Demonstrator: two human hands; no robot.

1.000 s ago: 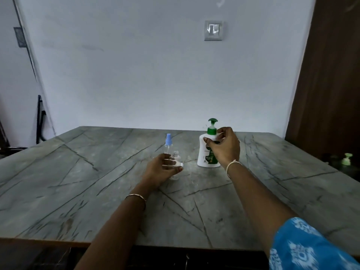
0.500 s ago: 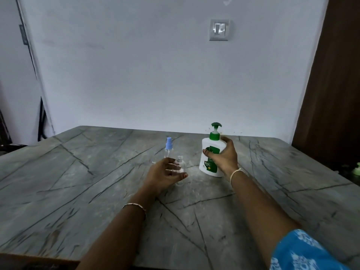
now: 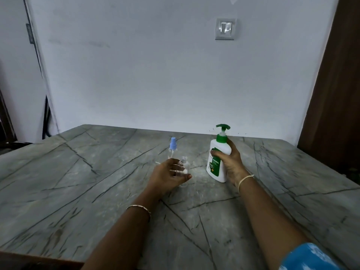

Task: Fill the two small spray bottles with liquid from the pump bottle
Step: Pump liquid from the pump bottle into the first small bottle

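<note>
Head view looks down on a grey veined stone table set against a pale wall with a switch plate. The right hand grips the pump bottle, fingers curled round its white body from the right side and thumb across the front above the green label. The bottle leans slightly and its green pump head points left; whether its base touches the table cannot be told. Just left of it, the left hand holds the uncapped spray bottle, a small clear one with bare neck threads, fingers and thumb wrapped loosely round its lower body. The capped spray bottle, with a blue spray top, stands upright just behind the left hand's knuckles. Each wrist wears a thin bangle, and a blue patterned sleeve shows at the lower right.
</note>
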